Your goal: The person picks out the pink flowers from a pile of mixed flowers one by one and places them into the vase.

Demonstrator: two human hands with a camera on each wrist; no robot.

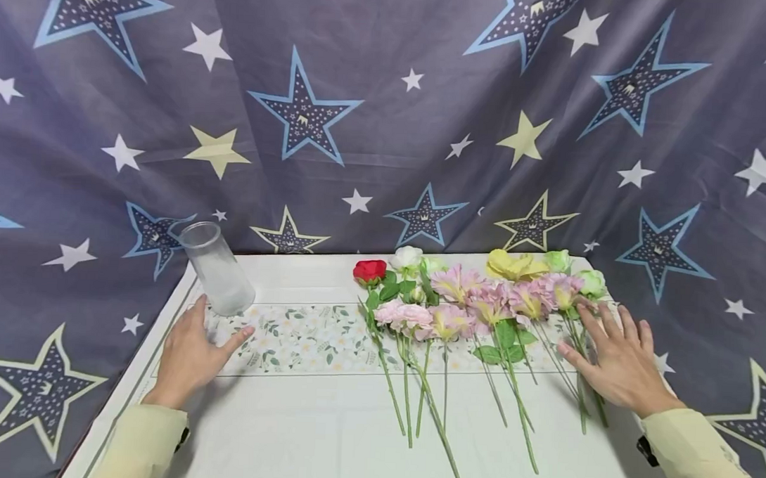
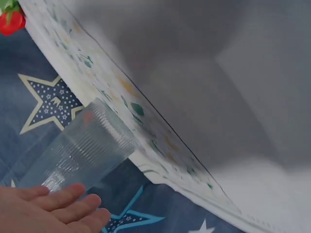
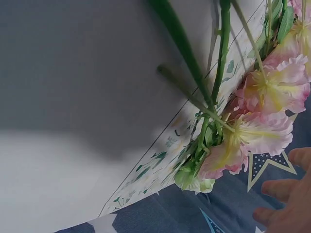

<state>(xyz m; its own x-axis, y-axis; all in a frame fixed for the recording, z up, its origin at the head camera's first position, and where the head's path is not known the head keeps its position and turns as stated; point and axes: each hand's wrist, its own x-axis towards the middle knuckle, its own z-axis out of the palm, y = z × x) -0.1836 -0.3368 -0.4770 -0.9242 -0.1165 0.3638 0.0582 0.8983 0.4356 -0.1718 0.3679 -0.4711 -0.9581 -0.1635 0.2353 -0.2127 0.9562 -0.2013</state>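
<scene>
A clear ribbed glass vase (image 1: 220,272) stands at the table's far left. Just in front of it is my left hand (image 1: 187,352), thumb spread and fingers extended; in the left wrist view its fingertips overlap the vase (image 2: 80,150). At the right, my right hand (image 1: 622,360) spreads its fingers over the stems at the end of a row of artificial flowers. Pink-and-yellow blooms (image 1: 491,304) fill the middle of that row. A red rose (image 1: 370,270) lies at its left end, with a white bloom (image 1: 407,258) beside it. Behind are a yellow bloom (image 1: 515,266) and pale green ones (image 1: 590,283).
A floral-print strip (image 1: 297,338) runs across the white table (image 1: 275,425) beneath the vase and blooms. Long green stems (image 1: 440,417) point toward the front edge. A grey-blue curtain (image 1: 375,112) with stars hangs behind and at both sides.
</scene>
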